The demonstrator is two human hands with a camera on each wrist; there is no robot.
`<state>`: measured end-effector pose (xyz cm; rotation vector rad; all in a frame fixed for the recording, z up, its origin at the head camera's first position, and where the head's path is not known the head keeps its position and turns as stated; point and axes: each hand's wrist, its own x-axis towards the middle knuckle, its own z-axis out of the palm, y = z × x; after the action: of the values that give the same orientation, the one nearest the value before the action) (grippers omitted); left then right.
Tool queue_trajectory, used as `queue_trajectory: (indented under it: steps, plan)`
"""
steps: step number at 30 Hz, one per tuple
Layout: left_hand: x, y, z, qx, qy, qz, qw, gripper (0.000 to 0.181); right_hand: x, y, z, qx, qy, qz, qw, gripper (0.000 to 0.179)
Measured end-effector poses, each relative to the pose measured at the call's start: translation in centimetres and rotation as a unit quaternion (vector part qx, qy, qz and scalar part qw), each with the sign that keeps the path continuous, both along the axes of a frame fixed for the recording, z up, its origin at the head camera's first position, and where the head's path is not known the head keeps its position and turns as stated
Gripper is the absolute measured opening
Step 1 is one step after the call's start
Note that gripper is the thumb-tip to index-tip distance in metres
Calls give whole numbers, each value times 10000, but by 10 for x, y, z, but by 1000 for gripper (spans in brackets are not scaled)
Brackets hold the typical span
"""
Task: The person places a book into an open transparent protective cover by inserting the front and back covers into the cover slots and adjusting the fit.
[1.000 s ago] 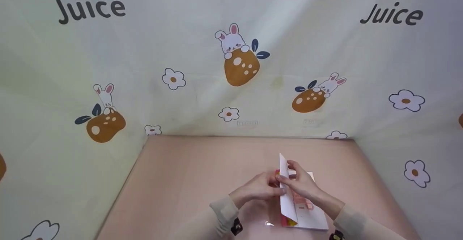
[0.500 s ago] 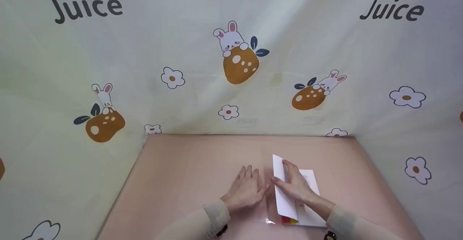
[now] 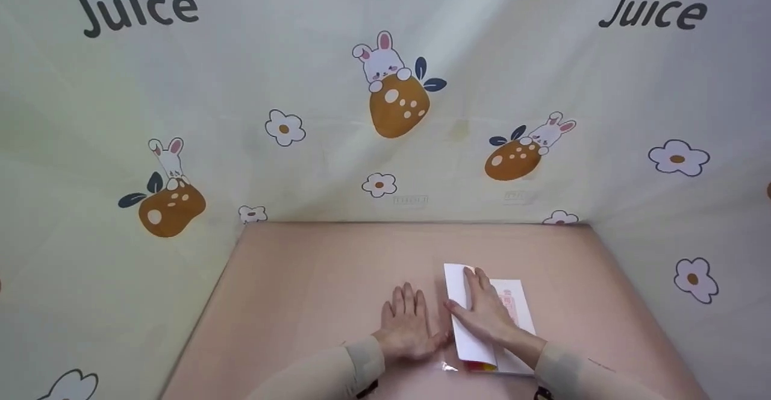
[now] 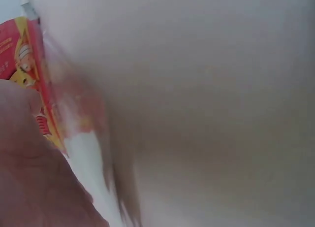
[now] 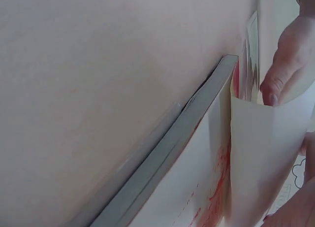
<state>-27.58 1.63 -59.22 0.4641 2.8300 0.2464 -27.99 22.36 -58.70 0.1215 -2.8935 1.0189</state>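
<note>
A thick paperback book (image 3: pixel 516 343) lies on the table, its white page with red print facing up. Its raised white leaf (image 3: pixel 473 343) leans over to the left, with red and yellow showing under the near edge. My right hand (image 3: pixel 485 312) rests on this leaf, fingers extended and thumb at its left edge. Left of the book my left hand (image 3: pixel 406 328) lies palm down with fingers spread, its thumb beside a clear plastic sheet (image 3: pixel 449 365). In the left wrist view the red and yellow cover (image 4: pixel 24 54) shows next to the thumb. The right wrist view shows the page block (image 5: pixel 172 133).
The pink tabletop (image 3: pixel 301 279) stretches left of and behind the hands. A pale curtain (image 3: pixel 325 165) printed with rabbits, orange fruit and flowers encloses the back and both sides.
My left hand has come off the leaf and flattened on the table to its left. The leaf has tipped further left, with my right hand now spread on it.
</note>
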Motion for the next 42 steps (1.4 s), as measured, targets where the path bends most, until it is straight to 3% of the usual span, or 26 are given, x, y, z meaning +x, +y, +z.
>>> queue_trajectory:
  steps: [12, 20, 28, 34, 42]
  plan:
    - [5, 2, -9, -293, -102, 59, 9995, 111, -2, -5, -10, 370, 32, 2, 9993, 99]
    - [3, 0, -8, -78, -333, -82, 9994, 88, -4, -11, -16, 668, 286, -157, 9972, 97]
    - [4, -5, -10, 432, -356, -143, 9983, 82, -8, -16, -32, 865, 726, -361, 9929, 89]
    - [4, -6, -13, 591, -400, -178, 9973, 81, -11, -21, -37, 1303, 633, -456, 9884, 88]
    - [5, -5, -10, 598, -301, -176, 9976, 82, -10, -25, -33, 1807, 528, -276, 9817, 83]
